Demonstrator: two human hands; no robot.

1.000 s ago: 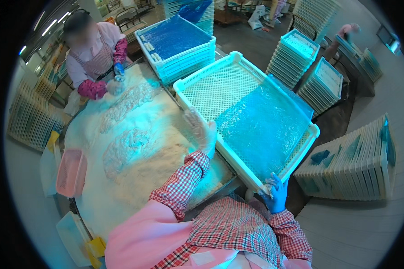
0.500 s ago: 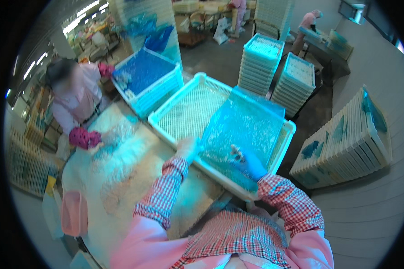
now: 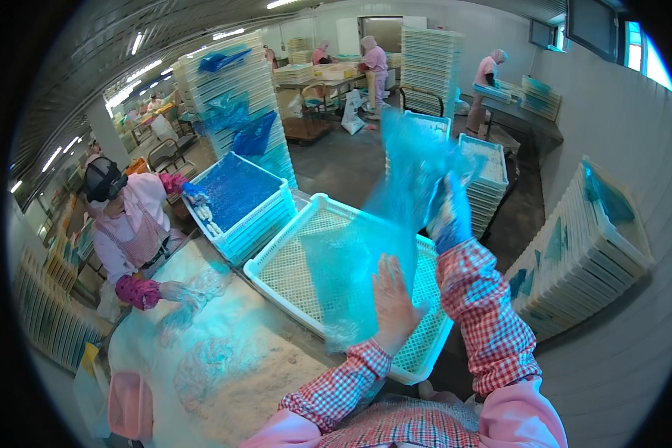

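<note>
My left hand [image 3: 396,306] is held over a white mesh tray [image 3: 295,243], its fingers stretched upward against the edge of a thin blue plastic sheet. My gloved right hand [image 3: 449,216] is raised above the tray's right side. It grips the bunched part of that blue plastic sheet [image 3: 418,168], which is blurred by motion. The sheet's lower part [image 3: 351,280] hangs over the middle of the tray. Mesh shows bare on both sides of it.
A floury work table [image 3: 269,358] lies at left, where a co-worker [image 3: 138,224] handles whitish material beside stacked trays [image 3: 254,224]. A pink tub [image 3: 129,403] is near left. Tray stacks stand at far left [image 3: 231,112], behind [image 3: 485,168] and right [image 3: 586,254].
The blue plastic sheet, which lay across the tray, has been lifted up and bunched by my right hand. My left hand has moved right from the tray's near edge. The view has tilted up.
</note>
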